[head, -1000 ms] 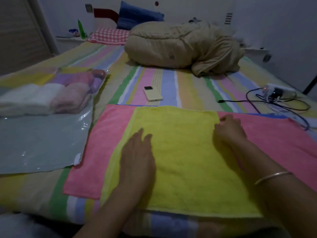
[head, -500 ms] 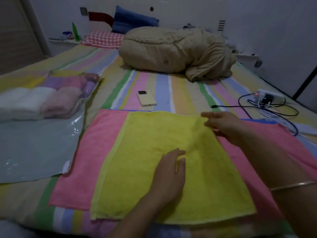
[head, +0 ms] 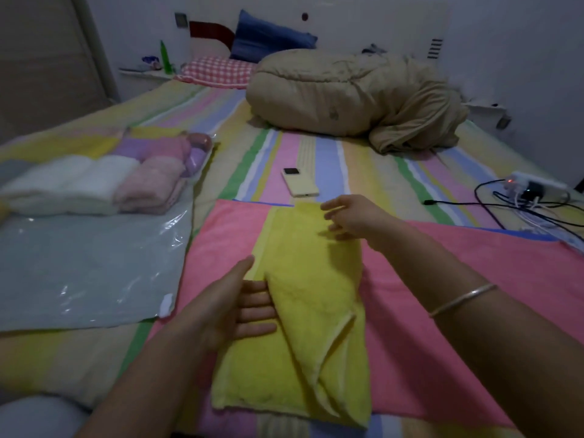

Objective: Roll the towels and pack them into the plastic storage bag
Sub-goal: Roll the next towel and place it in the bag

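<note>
The yellow towel (head: 319,298) lies on a pink towel (head: 467,314) spread over the bed (head: 319,156), doubled lengthwise into a loose strip with one flap slanting across its near end. It looks light, soft and limp, with a nap that should cling to itself rather than slide, so it likely needs holding flat across a short end, both corners at once, to start a tight roll. The left grip (head: 234,306) lies with fingers straight against the strip's left fold, holding nothing. The right grip (head: 349,218) is spread loosely over the far end, also holding nothing. The plastic bag (head: 79,273), left, already holds rolled towels (head: 94,184). No brand or writing is legible anywhere.
</note>
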A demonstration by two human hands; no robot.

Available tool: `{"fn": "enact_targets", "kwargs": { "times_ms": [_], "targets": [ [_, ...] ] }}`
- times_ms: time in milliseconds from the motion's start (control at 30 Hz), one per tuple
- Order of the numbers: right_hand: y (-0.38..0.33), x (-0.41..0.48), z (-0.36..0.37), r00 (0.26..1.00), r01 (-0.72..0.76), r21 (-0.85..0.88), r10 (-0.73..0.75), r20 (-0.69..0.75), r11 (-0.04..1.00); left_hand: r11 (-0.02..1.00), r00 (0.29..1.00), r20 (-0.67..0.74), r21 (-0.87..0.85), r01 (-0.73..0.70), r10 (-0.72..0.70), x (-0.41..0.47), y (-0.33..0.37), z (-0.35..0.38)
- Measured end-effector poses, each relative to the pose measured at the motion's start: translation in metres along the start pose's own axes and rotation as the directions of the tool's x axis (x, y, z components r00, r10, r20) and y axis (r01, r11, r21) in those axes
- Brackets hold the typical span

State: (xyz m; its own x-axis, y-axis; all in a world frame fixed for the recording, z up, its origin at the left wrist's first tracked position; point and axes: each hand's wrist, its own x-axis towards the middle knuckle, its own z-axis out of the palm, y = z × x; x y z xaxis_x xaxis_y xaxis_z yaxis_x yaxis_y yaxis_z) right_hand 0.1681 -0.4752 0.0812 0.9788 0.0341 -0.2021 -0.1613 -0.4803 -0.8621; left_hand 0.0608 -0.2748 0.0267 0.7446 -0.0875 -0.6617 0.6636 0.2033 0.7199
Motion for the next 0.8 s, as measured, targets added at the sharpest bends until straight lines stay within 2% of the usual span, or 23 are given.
{"fn": "enact_targets", "kwargs": {
  "times_ms": [67, 133, 200, 267, 300, 333, 400, 500, 600, 700, 800],
  "targets": [
    [0.016, 0.000, -0.011, 0.998, 0.056, -0.317, -0.065, -0.017, 0.947, 0.989, 0.997, -0.058, 0.141, -0.039, 0.048, 0.000, 0.003, 0.009],
    [0.030, -0.004, -0.014, 0.995, 0.103, -0.622, -0.070, 0.077, 0.776, 0.956, 0.985, -0.131, 0.283, -0.070, 0.111, 0.002, 0.009, 0.020],
    [0.041, -0.009, -0.008, 0.975, 0.208, -0.764, -0.066, 0.213, 0.610, 0.915, 0.971, -0.177, 0.397, -0.079, 0.161, 0.004, 0.017, 0.030],
    [0.046, -0.015, 0.003, 0.931, 0.352, -0.767, -0.119, 0.344, 0.536, 0.873, 0.969, -0.181, 0.485, -0.061, 0.169, 0.010, 0.024, 0.034],
    [0.046, -0.017, 0.007, 0.919, 0.388, -0.758, -0.154, 0.363, 0.524, 0.843, 0.972, -0.171, 0.537, -0.043, 0.159, 0.013, 0.027, 0.033],
    [0.043, -0.017, 0.010, 0.922, 0.385, -0.758, -0.182, 0.342, 0.527, 0.806, 0.977, -0.158, 0.592, -0.025, 0.147, 0.015, 0.028, 0.031],
    [0.032, -0.009, 0.010, 0.939, 0.328, -0.787, -0.272, 0.210, 0.523, 0.739, 0.984, -0.115, 0.673, -0.026, 0.139, 0.017, 0.029, 0.025],
    [0.017, 0.019, 0.010, 0.922, 0.270, -0.803, -0.384, 0.056, 0.531, 0.733, 0.992, -0.043, 0.678, -0.057, 0.116, 0.013, 0.028, 0.014],
    [0.011, 0.059, 0.020, 0.948, 0.228, -0.791, -0.315, 0.047, 0.568, 0.753, 0.994, 0.002, 0.653, -0.081, 0.105, 0.006, 0.025, 0.005],
    [0.013, 0.085, 0.035, 0.972, 0.163, -0.796, -0.232, 0.029, 0.583, 0.697, 0.987, 0.009, 0.707, -0.121, 0.163, 0.008, 0.021, 0.000],
    [0.017, 0.098, 0.045, 0.955, 0.086, -0.841, -0.284, -0.083, 0.534, 0.678, 0.971, 0.000, 0.716, -0.168, 0.240, 0.010, 0.013, -0.001]
  ]
}}
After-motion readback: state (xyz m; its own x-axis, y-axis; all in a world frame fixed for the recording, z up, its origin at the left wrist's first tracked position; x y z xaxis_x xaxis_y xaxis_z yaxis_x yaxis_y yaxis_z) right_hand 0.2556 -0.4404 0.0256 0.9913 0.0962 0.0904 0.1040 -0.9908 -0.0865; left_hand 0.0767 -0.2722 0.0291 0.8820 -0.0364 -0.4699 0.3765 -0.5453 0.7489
